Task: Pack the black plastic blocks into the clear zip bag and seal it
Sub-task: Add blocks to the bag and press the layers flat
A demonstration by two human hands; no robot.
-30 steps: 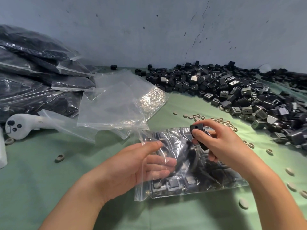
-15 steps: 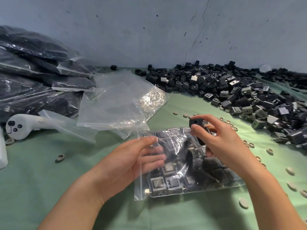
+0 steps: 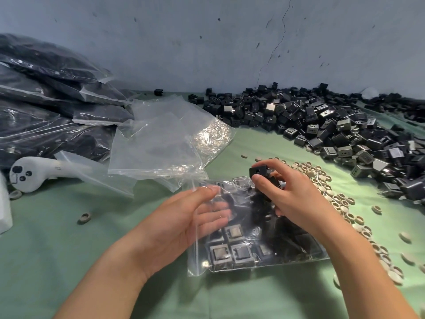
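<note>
A clear zip bag [image 3: 243, 254] lies on the green cloth in front of me, partly filled with black plastic blocks laid flat inside. My left hand [image 3: 184, 217] holds the bag's open left side, with the fingers slipped inside the plastic and the thumb on top. My right hand [image 3: 292, 196] grips a few black blocks [image 3: 259, 173] over the bag's far edge. A big heap of loose black blocks [image 3: 322, 125] covers the right and back of the table.
Empty clear bags [image 3: 165, 143] lie just beyond the zip bag. Filled dark bags [image 3: 46, 107] are stacked at the left against the grey wall. A white handheld controller [image 3: 30, 176] lies at the left. Several small beige rings [image 3: 345, 203] are scattered at the right.
My right hand has risen slightly with its blocks toward the bag's far edge. My left hand has opened the bag's mouth wider. The bag has shifted a little.
</note>
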